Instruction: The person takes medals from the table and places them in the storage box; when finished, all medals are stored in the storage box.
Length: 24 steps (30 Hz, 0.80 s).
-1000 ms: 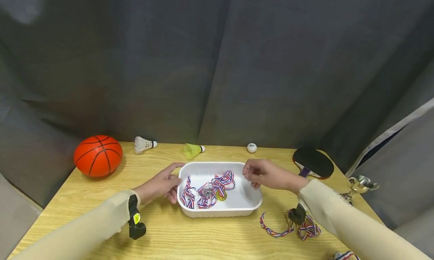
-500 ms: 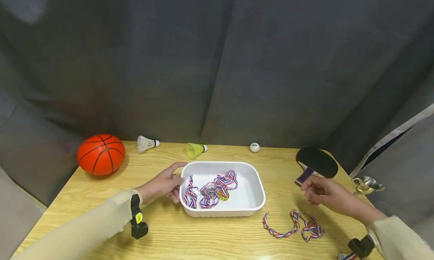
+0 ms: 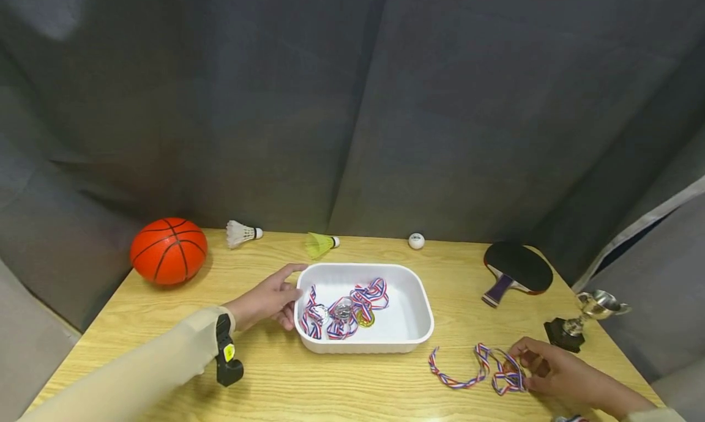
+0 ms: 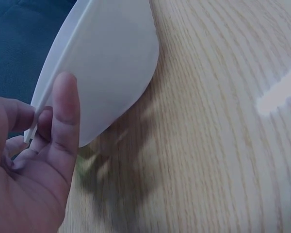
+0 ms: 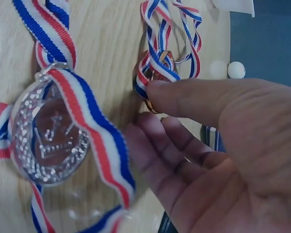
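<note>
my right hand is down at the near right of the tabletop, its fingertips touching the bronze medal that lies in a tangle of striped ribbon. the medal sits just ahead of my fingers, toward the tray; the ribbon trails away from it to my left, along the front edge, so its long run lies crosswise to my reach. the fingers are bent over the medal, but i cannot tell whether the grip has truly closed on it or only rests there. a second, silver medal lies just beside my palm on its own ribbon, untouched.

my left hand is at the left end of the white tray, thumb laid along the outer wall and fingers curled under the rim, holding it. the tray is well apart from the bronze medal, and the right hand is plainly the nearer one to it. more medals lie in a heap inside the tray.

a second ago my right hand was at the tray's right rim; half a second ago it was in the air near the paddle; now it has come down onto the ribbon. the left hand and tray have stayed put. the little trophy, hidden earlier by my sleeve, shows in full.
</note>
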Each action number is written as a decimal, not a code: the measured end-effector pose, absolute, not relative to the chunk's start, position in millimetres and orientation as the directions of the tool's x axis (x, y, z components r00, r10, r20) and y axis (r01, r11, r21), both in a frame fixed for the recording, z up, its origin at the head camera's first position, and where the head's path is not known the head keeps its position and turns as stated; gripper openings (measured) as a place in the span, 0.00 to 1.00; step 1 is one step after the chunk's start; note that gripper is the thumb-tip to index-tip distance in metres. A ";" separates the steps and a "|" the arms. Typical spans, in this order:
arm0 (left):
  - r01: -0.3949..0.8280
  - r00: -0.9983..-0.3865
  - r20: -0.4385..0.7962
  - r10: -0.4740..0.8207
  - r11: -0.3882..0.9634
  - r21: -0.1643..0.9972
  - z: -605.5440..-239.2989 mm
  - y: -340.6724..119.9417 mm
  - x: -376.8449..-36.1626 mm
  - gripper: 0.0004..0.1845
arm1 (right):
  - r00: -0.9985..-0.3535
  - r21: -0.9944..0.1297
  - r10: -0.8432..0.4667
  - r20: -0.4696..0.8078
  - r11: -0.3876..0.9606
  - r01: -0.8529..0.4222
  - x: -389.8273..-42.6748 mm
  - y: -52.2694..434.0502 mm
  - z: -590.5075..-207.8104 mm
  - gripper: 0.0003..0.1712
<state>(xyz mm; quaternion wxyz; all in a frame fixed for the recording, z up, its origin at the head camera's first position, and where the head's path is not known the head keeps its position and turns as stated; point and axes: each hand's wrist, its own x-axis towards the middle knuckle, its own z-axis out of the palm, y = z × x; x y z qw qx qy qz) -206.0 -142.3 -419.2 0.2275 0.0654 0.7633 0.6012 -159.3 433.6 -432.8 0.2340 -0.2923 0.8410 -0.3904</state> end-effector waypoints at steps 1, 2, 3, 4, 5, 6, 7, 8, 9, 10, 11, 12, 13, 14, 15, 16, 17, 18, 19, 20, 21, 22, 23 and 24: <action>-0.173 -0.888 -0.269 0.373 0.272 0.947 -419.0 -142.3 -206.1 0.33 | -0.709 -0.801 -0.688 -0.152 0.506 -0.319 -159.7 433.8 -435.4 0.17; -0.172 -0.888 -0.271 0.372 0.278 0.945 -418.8 -142.2 -206.1 0.33 | -0.701 -0.812 -0.697 -0.149 0.491 -0.316 -160.0 433.6 -437.3 0.18; -0.171 -0.888 -0.273 0.371 0.283 0.944 -418.8 -142.0 -206.1 0.33 | -0.692 -0.821 -0.708 -0.142 0.475 -0.317 -160.7 433.4 -439.1 0.19; -0.171 -0.888 -0.274 0.370 0.288 0.942 -418.6 -141.9 -206.1 0.34 | -0.686 -0.830 -0.713 -0.144 0.465 -0.309 -161.5 433.0 -440.7 0.19; -0.170 -0.888 -0.276 0.368 0.295 0.940 -418.6 -141.8 -206.1 0.34 | -0.682 -0.835 -0.717 -0.142 0.457 -0.307 -162.5 432.5 -442.3 0.19; -0.171 -0.888 -0.278 0.367 0.298 0.939 -418.6 -141.8 -206.0 0.34 | -0.674 -0.843 -0.726 -0.139 0.444 -0.305 -163.5 432.0 -443.4 0.19; -0.171 -0.888 -0.279 0.364 0.302 0.938 -418.5 -141.8 -205.9 0.34 | -0.669 -0.846 -0.730 -0.142 0.440 -0.301 -164.6 431.3 -444.1 0.18; -0.171 -0.889 -0.279 0.362 0.302 0.938 -418.4 -141.8 -205.8 0.34 | -0.664 -0.848 -0.734 -0.144 0.437 -0.300 -165.8 430.4 -444.6 0.17; -0.171 -0.890 -0.278 0.360 0.301 0.938 -418.3 -142.1 -205.8 0.34 | -0.659 -0.846 -0.740 -0.136 0.432 -0.311 -167.1 429.7 -445.2 0.17; -0.170 -0.891 -0.277 0.358 0.304 0.938 -418.2 -142.5 -205.8 0.34 | -0.660 -0.843 -0.739 -0.135 0.436 -0.315 -168.1 429.0 -445.4 0.16; -0.170 -0.892 -0.275 0.359 0.299 0.939 -418.3 -142.7 -205.8 0.34 | -0.662 -0.842 -0.737 -0.134 0.437 -0.315 -168.4 428.2 -445.6 0.16; -0.169 -0.892 -0.275 0.358 0.298 0.939 -418.2 -143.0 -205.7 0.34 | -0.659 -0.847 -0.742 -0.127 0.426 -0.316 -168.6 427.5 -445.9 0.15; -0.171 -0.893 -0.276 0.356 0.298 0.939 -417.9 -143.2 -205.6 0.34 | -0.661 -0.847 -0.741 -0.118 0.422 -0.322 -168.6 427.0 -446.2 0.14; -0.169 -0.893 -0.273 0.358 0.295 0.940 -417.9 -143.6 -205.5 0.34 | -0.666 -0.842 -0.739 -0.099 0.419 -0.339 -168.3 426.8 -447.0 0.14; -0.168 -0.893 -0.272 0.358 0.295 0.941 -417.9 -143.8 -205.5 0.34 | -0.670 -0.840 -0.738 -0.079 0.411 -0.355 -167.9 427.0 -447.8 0.14; -0.167 -0.894 -0.270 0.357 0.295 0.941 -417.8 -143.8 -205.3 0.34 | -0.674 -0.844 -0.736 -0.068 0.403 -0.355 -167.6 427.4 -448.8 0.13; -0.168 -0.895 -0.271 0.355 0.295 0.940 -417.9 -143.8 -205.2 0.34 | -0.672 -0.852 -0.739 -0.051 0.383 -0.356 -167.3 428.3 -449.9 0.13; -0.168 -0.895 -0.273 0.354 0.300 0.939 -417.9 -143.6 -205.1 0.34 | -0.674 -0.852 -0.738 -0.034 0.374 -0.366 -167.0 429.2 -450.9 0.12; -0.168 -0.895 -0.273 0.353 0.300 0.939 -418.2 -143.4 -205.2 0.34 | -0.682 -0.848 -0.731 -0.025 0.377 -0.373 -166.4 430.3 -451.6 0.12; -0.168 -0.895 -0.272 0.354 0.298 0.940 -418.7 -143.2 -205.2 0.34 | -0.688 -0.848 -0.725 -0.021 0.378 -0.372 -166.0 431.4 -452.3 0.11; -0.171 -0.895 -0.275 0.352 0.300 0.939 -419.0 -142.9 -205.3 0.34 | -0.690 -0.860 -0.724 -0.026 0.369 -0.354 -165.6 432.3 -452.3 0.10; -0.173 -0.894 -0.277 0.351 0.301 0.938 -419.5 -142.6 -205.4 0.34 | -0.690 -0.876 -0.723 -0.040 0.357 -0.324 -165.2 433.2 -451.9 0.09; -0.174 -0.893 -0.279 0.352 0.301 0.938 -419.8 -142.5 -205.6 0.34 | -0.687 -0.890 -0.724 -0.053 0.347 -0.296 -164.7 434.0 -451.3 0.08; -0.175 -0.892 -0.279 0.355 0.297 0.939 -419.9 -142.3 -205.8 0.34 | -0.686 -0.905 -0.723 -0.075 0.339 -0.259 -164.2 434.8 -450.6 0.08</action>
